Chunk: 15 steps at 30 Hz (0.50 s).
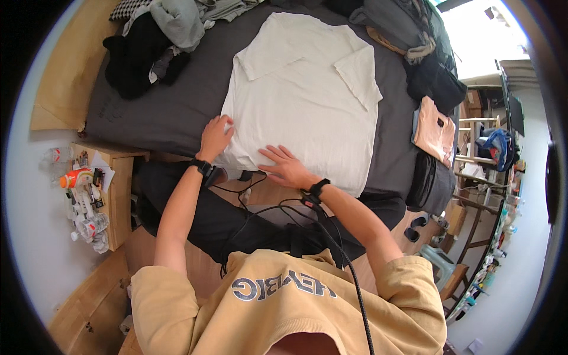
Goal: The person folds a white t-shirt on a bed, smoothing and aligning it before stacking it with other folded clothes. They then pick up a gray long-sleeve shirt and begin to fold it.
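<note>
A white short-sleeved T-shirt (302,112) lies spread flat on a dark grey bedsheet (160,127), its hem toward me and its sleeves folded inward on top. At the shirt's left edge, near the hem, my left hand (216,137) has its fingers curled in and pinching the fabric. My right hand (288,168) rests on the lower part of the shirt, palm down with fingers stretched out. Each wrist wears a black band, and the hem hangs over the bed's near edge.
Black and grey clothes (142,53) are heaped at the far left. Dark clothes (435,83), a folded peach shirt (435,131) and a folded black garment (431,183) line the right side. A wooden nightstand (121,195) holds bottles. Black cables (278,207) cross my lap.
</note>
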{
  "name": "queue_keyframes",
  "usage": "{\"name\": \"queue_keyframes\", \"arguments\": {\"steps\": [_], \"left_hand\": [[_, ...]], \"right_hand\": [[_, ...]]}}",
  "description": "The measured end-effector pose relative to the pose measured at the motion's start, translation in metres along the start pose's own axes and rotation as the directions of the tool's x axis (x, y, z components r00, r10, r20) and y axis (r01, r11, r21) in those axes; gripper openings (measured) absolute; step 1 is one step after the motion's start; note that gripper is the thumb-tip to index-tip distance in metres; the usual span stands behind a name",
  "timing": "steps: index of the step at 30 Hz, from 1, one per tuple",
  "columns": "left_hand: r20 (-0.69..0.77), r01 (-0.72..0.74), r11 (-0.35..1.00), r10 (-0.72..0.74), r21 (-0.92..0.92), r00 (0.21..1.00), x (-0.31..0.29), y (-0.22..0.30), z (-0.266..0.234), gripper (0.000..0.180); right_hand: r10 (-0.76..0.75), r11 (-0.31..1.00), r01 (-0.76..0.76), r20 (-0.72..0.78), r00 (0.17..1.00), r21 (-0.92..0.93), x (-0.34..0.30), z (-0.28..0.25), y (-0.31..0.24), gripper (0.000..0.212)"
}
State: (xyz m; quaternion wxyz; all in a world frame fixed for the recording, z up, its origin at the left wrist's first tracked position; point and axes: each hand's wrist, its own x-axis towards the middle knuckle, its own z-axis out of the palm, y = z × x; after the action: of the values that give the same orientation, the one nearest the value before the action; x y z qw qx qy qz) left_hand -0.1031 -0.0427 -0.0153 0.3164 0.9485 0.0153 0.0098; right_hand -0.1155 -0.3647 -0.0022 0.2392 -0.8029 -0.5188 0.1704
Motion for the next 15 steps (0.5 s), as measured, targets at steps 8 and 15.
{"name": "queue_keyframes", "arguments": {"steps": [8,15], "left_hand": [[0.259,0.222,0.912,-0.135,-0.344,0.956,-0.031,-0.019,-0.033,0.035],[0.643,0.826,0.46,-0.532,-0.326,0.55,-0.057,0.007,-0.057,0.058]], "right_hand": [[0.409,0.865,-0.338,-0.132,0.903,0.372,-0.154,-0.025,0.053,0.024],[0.923,0.318,-0.736,-0.372,0.097,0.597,-0.255,-0.016,0.086,0.069]]}}
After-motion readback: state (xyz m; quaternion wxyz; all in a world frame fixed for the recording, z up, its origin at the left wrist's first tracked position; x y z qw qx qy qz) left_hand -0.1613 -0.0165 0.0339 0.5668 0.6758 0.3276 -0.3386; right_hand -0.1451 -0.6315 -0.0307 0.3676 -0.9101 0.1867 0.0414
